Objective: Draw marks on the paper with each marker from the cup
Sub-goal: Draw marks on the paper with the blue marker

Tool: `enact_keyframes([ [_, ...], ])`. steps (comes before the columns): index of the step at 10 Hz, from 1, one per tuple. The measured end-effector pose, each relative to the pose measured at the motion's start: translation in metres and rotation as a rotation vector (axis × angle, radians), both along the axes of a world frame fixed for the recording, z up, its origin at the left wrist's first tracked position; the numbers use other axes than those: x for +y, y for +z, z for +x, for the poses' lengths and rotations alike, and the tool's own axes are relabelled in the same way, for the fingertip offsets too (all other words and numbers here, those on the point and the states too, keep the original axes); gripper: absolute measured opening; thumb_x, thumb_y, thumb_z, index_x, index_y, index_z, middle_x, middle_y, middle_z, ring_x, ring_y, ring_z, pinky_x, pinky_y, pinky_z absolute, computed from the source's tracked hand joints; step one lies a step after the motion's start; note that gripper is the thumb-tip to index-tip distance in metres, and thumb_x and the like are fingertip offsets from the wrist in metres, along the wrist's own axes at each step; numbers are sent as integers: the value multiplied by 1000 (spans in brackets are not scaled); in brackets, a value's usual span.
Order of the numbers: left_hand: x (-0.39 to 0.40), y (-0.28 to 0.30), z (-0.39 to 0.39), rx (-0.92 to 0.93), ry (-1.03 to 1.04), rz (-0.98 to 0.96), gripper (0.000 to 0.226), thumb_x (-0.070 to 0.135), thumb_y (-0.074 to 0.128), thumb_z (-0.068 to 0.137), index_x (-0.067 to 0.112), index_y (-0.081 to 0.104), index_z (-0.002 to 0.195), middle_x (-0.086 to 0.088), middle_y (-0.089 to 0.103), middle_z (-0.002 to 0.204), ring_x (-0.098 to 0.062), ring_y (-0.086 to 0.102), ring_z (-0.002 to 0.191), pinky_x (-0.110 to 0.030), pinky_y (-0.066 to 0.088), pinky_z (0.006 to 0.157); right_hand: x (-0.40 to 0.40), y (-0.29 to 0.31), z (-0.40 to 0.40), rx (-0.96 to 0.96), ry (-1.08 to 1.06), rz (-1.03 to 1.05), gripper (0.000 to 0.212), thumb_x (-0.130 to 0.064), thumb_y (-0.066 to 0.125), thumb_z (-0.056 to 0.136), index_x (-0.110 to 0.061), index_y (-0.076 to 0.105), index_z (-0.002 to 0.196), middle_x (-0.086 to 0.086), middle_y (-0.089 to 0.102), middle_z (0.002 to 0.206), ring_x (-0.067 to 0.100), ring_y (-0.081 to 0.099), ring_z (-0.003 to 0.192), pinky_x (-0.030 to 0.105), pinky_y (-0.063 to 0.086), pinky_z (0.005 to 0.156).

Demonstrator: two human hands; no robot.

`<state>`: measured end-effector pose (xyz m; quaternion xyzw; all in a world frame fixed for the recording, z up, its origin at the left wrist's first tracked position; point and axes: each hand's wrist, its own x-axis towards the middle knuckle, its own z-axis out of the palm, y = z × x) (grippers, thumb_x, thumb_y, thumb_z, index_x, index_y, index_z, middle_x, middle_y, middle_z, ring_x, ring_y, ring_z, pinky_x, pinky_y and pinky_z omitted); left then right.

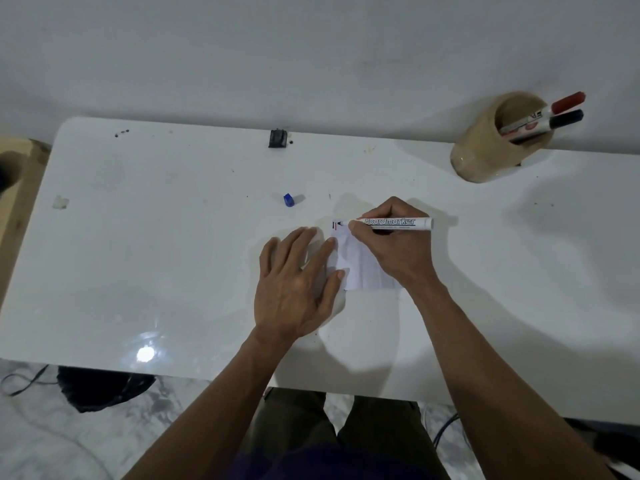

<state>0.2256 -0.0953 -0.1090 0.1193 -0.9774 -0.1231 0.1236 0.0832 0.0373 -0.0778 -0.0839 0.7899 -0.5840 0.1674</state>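
Observation:
A small creased white paper [362, 268] lies in the middle of the white table [156, 254]. My left hand [298, 282] rests flat on the paper's left edge, fingers spread. My right hand [391, 244] grips a white board marker [398, 223], uncapped, its tip touching the paper's top left corner beside short red and black marks [334, 225]. The marker's blue cap [288, 199] stands on the table just beyond my left hand. At the back right a tan cup [485, 147] holds a red-capped marker [554, 110] and a black-capped marker [550, 124].
A small black object [277, 138] sits at the table's far edge by the wall. A scrap of tape [60, 202] is stuck at the left. A wooden piece [17, 188] stands left of the table. A dark bag [100, 389] and cables lie on the floor.

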Motion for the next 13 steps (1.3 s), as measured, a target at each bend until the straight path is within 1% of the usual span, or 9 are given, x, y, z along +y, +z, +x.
enact_keyframes([
  [3, 0, -2, 0, 4, 4, -10, 49, 48, 57, 95, 22, 62, 135, -10, 59, 143, -29, 51, 136, -52, 36, 113, -2, 0, 0, 10, -10, 15, 18, -10, 85, 77, -7, 68, 74, 3, 74, 75, 11, 69, 66, 22, 54, 59],
  [5, 0, -2, 0, -1, 8, -11, 49, 49, 56, 95, 22, 62, 135, -10, 58, 143, -29, 51, 136, -53, 36, 113, -1, 0, -2, 40, 16, 49, 18, -9, 85, 76, -6, 67, 72, 3, 74, 74, 12, 69, 65, 20, 52, 57],
  [6, 0, -4, 0, 7, 8, -8, 49, 49, 56, 95, 22, 62, 136, -10, 58, 143, -29, 51, 136, -53, 35, 113, 0, 0, -3, 25, 24, 61, 19, -9, 84, 76, -6, 66, 71, 2, 74, 72, 7, 66, 63, 19, 51, 56],
  [8, 0, -4, 0, 7, 5, -5, 49, 50, 54, 96, 22, 62, 136, -9, 58, 144, -28, 51, 137, -53, 35, 113, 0, 2, -2, -11, 34, 72, 18, -6, 83, 74, -5, 65, 69, -1, 72, 69, 3, 61, 59, 21, 48, 54],
  [9, 0, -3, 0, 15, 7, -7, 49, 50, 53, 96, 22, 62, 135, -9, 58, 144, -28, 51, 137, -53, 35, 113, 0, 2, -3, -14, 37, 76, 19, -6, 83, 73, -7, 65, 67, -3, 71, 67, 1, 60, 57, 19, 47, 53],
  [10, 0, -4, 0, 18, 7, -13, 49, 50, 54, 96, 22, 63, 135, -9, 58, 143, -28, 51, 137, -53, 35, 112, 0, 2, -2, -11, 41, 74, 19, -7, 83, 74, -9, 65, 67, -2, 72, 68, 1, 60, 57, 18, 47, 52],
  [11, 0, -5, 0, 20, 2, -8, 49, 50, 54, 95, 22, 63, 135, -9, 58, 143, -28, 51, 136, -53, 36, 112, 0, 3, -2, -7, 48, 72, 19, -7, 83, 75, -7, 65, 69, -1, 72, 69, 1, 62, 59, 17, 48, 53],
  [12, 0, -3, 0, 17, -5, 8, 49, 50, 54, 95, 22, 63, 134, -9, 59, 143, -28, 51, 136, -53, 35, 112, 0, 9, -4, -57, 40, 7, 19, -7, 84, 78, -8, 66, 74, 9, 74, 75, 18, 73, 68, 27, 57, 60],
  [13, -1, 3, 0, -9, -7, 24, 50, 53, 50, 97, 24, 61, 135, -7, 58, 143, -26, 50, 136, -51, 34, 114, 4, 26, -6, -183, -32, -164, 22, 0, 82, 80, -11, 63, 79, 12, 74, 79, 26, 75, 72, 35, 60, 63],
])
